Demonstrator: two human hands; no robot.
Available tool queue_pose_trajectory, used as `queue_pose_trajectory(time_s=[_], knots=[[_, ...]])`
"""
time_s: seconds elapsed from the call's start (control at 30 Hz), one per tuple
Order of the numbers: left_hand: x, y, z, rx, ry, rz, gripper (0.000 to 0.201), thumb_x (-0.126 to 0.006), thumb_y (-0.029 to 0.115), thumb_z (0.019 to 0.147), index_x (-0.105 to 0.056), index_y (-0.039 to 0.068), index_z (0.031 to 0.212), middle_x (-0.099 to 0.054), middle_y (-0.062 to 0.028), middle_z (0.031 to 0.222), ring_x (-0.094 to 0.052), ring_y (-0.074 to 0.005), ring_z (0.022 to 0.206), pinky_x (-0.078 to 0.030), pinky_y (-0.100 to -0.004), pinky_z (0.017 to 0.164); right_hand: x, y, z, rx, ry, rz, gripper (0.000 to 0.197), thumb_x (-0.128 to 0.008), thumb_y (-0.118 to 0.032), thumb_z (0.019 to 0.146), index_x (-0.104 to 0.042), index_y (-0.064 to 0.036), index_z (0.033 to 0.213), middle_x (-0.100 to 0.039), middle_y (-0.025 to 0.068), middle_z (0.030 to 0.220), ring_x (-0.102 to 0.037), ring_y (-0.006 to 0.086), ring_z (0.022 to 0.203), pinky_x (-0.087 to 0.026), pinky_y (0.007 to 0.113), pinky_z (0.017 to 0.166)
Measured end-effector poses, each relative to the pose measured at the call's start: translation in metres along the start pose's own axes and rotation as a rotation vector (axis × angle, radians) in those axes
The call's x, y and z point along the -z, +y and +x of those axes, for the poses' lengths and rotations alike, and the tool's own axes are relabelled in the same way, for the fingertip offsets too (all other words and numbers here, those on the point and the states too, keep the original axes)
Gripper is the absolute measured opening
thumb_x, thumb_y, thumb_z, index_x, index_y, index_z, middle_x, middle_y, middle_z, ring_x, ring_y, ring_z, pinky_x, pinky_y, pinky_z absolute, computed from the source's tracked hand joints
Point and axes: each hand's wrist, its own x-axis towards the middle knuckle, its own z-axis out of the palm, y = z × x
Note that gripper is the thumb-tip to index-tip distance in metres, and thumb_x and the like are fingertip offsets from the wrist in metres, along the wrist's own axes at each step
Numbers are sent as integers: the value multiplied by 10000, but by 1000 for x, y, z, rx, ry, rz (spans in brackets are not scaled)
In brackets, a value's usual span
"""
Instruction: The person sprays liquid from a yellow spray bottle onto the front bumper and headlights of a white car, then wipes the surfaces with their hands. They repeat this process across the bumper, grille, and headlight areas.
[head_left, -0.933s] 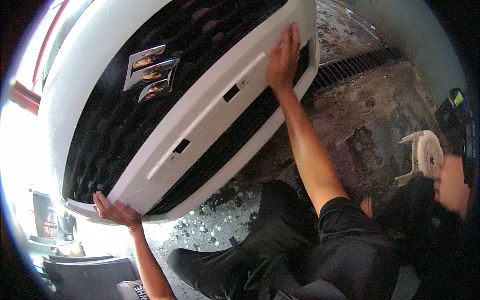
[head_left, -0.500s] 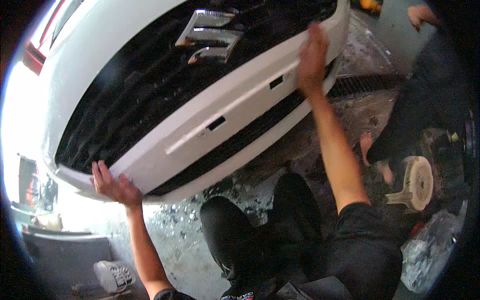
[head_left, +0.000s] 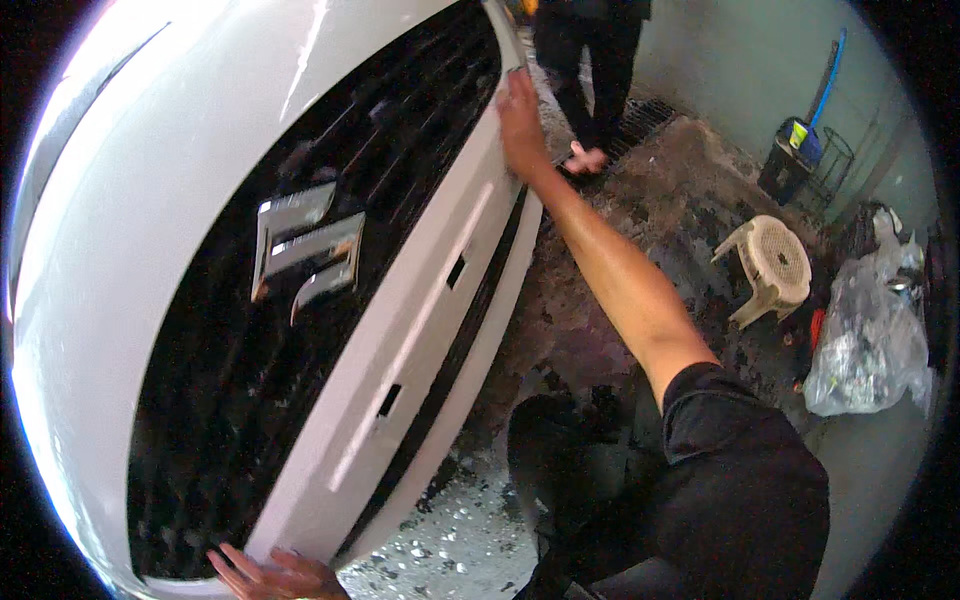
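A white car's front bumper (head_left: 330, 490) slants across the view below a black grille (head_left: 215, 440) with a chrome emblem (head_left: 310, 245). My left hand (head_left: 280, 575) lies on the bumper's lower left corner, fingers spread against the edge of the grille. At the bumper's far end, my right hand (head_left: 522, 125) rests on the white surface beside the grille. Its fingers look stretched out, slightly blurred, and the palm side is hidden. Two dark rectangular slots (head_left: 456, 272) show in the bumper between my hands. Both hands press on the outside of the panel.
Another person in dark trousers (head_left: 590, 75) stands barefoot past the bumper's far end, by a floor grate (head_left: 650, 118). To the right are a cream plastic stool (head_left: 775, 262), a clear plastic bag (head_left: 865, 340) and a black dustpan (head_left: 785, 170) by the wall.
My view has swung right and the bumper now appears steeper. Both hands stay at the bumper's two ends. The other person now appears farther left in view.
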Motion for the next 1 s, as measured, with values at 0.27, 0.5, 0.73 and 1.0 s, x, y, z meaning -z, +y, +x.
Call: queue_pose_trajectory(time_s=[0.27,0.5,0.73,1.0], knots=[[12,63,48,173,156,98,429,-551,344,1036,-603,-41,1217,-605,-239,1201,-565,-414,1131,-438,-552,974,-19,21,27,213,-46,120,506,-412,-223,1083,-355,-22,1544,-232,161,1659,-205,318,1543,-199,404,1238],[-18,76,34,273,133,187,436,-466,311,1065,-547,-29,1325,-536,-265,1343,-520,-432,1236,-414,-567,1042,-36,61,151,243,7,335,476,-465,-184,1031,-436,44,1448,-459,257,1483,-396,425,1407,-313,473,1194],[-46,153,40,259,80,143,527,-326,338,1109,-435,-21,1480,-382,-252,1560,-363,-407,1435,-259,-552,1192,-36,161,126,114,-31,394,543,-453,-51,999,-355,16,1528,-396,197,1563,-329,356,1481,-220,429,1240],[-66,250,93,414,59,209,629,-359,402,1097,-342,-68,1515,-299,-286,1589,-322,-418,1459,-244,-507,1209,-49,185,143,355,-67,501,554,-491,-115,971,-380,9,1499,-400,238,1549,-355,403,1454,-234,549,1216]])
